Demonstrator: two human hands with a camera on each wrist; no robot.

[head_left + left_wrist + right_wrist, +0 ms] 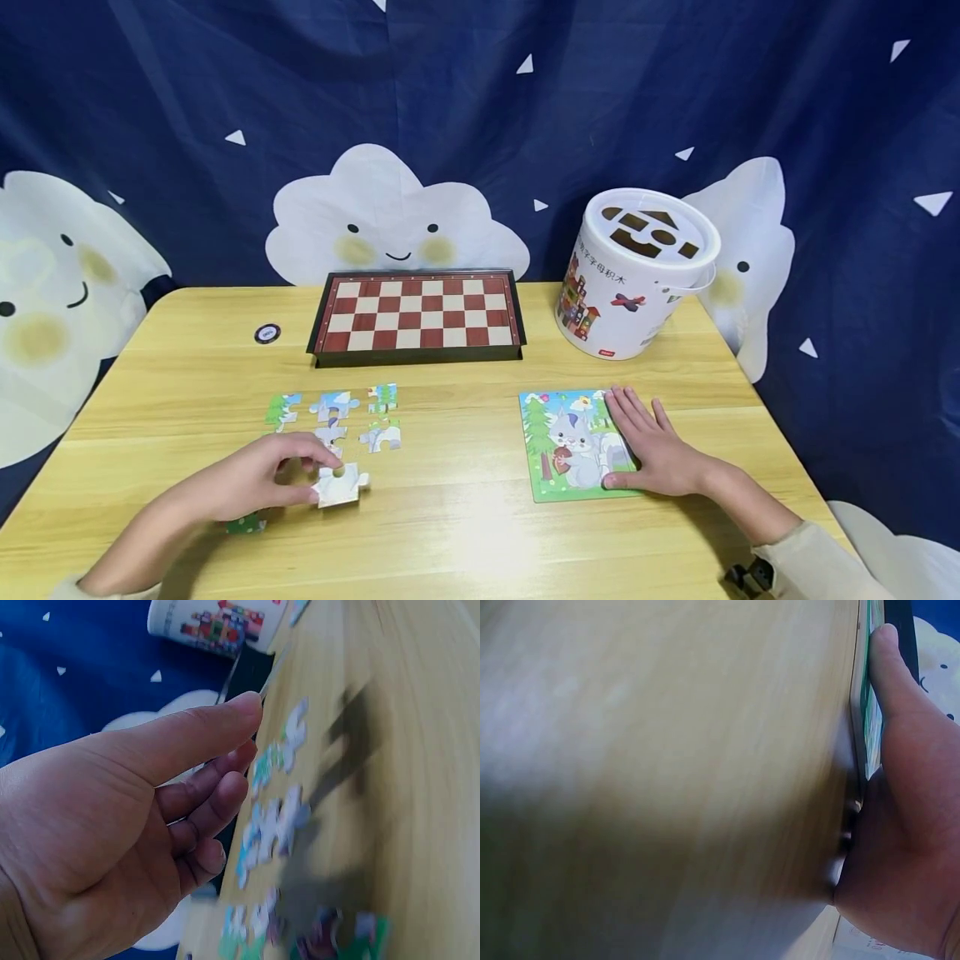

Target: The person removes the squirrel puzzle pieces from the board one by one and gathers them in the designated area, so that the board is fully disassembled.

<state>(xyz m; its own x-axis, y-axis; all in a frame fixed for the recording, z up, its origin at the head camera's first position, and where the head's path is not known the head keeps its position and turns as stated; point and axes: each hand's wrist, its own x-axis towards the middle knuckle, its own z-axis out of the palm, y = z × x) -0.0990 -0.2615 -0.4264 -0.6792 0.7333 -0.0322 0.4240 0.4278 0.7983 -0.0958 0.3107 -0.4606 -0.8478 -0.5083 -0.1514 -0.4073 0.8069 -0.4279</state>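
Observation:
A pale jigsaw puzzle piece is pinched between the thumb and fingers of my left hand, tilted above the table. Around that hand lie several loose puzzle pieces, printed with green, blue and grey parts of a picture; the hand hides some of them. In the left wrist view the pieces sit beyond the curled fingers. My right hand rests with straight, spread fingers on the right side of a square squirrel picture puzzle, covering its right edge. The right wrist view shows the puzzle's edge beside the thumb.
A red and white checkered board in a black frame stands at the table's back. Right of it is a white bucket with shaped holes in its lid. A small round chip lies back left. A dark blue curtain hangs behind.

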